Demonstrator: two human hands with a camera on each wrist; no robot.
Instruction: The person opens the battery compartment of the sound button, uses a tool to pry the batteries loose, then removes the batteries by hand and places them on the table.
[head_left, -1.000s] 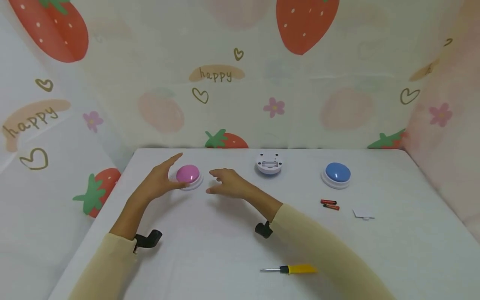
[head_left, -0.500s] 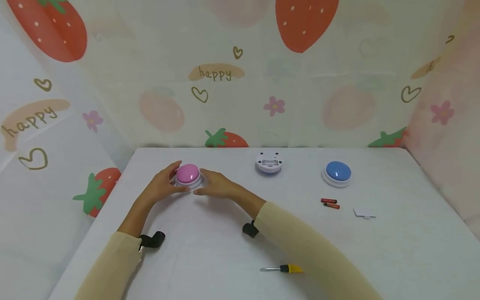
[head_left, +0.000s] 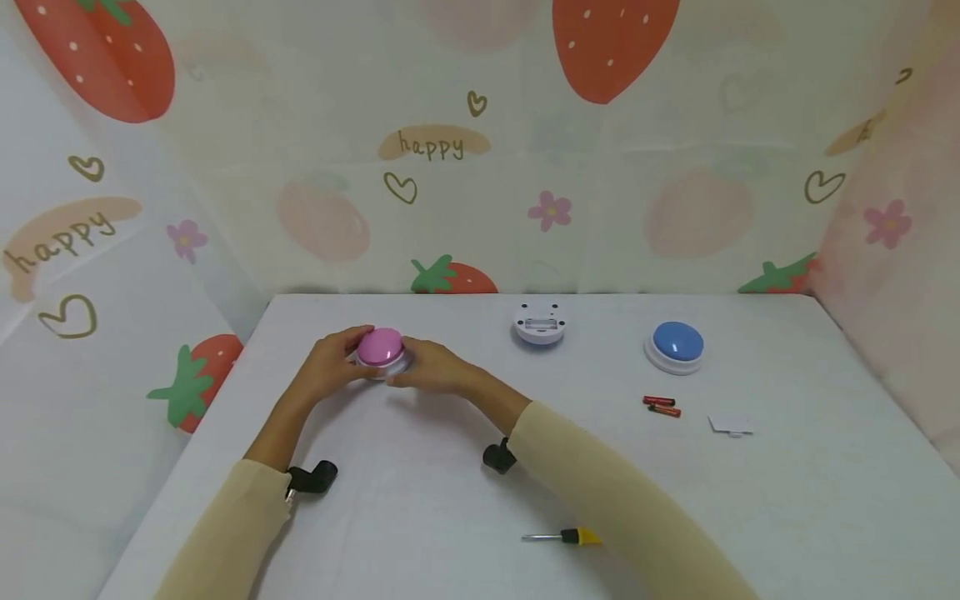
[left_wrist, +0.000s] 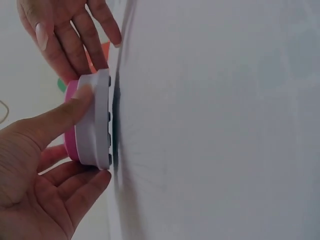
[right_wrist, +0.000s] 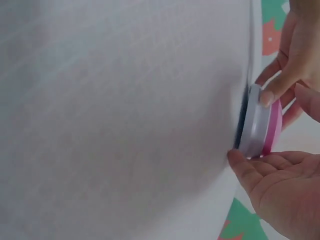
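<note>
A pink push button with a white round base [head_left: 380, 347] is at the left back of the table, pink dome up. My left hand [head_left: 330, 367] grips its base, thumb on the near side and fingers round the far side. In the left wrist view, the dark feet under the base [left_wrist: 101, 120] show close over the cloth, with a shadow beneath. My right hand [head_left: 435, 367] touches the button's right side with fairly straight fingers [right_wrist: 272, 167]. Its thumb [right_wrist: 309, 101] stands apart from the button.
An upturned white button [head_left: 540, 325] shows its battery compartment at the back middle. A blue button [head_left: 677, 346] stands farther right, with two batteries [head_left: 662, 406] and a small white cover [head_left: 731, 425] nearer. A yellow-handled screwdriver [head_left: 562, 537] lies partly under the right sleeve.
Both hands have come in from the sides to the pink button. The left hand has closed round its base, and the button has shifted slightly right.
</note>
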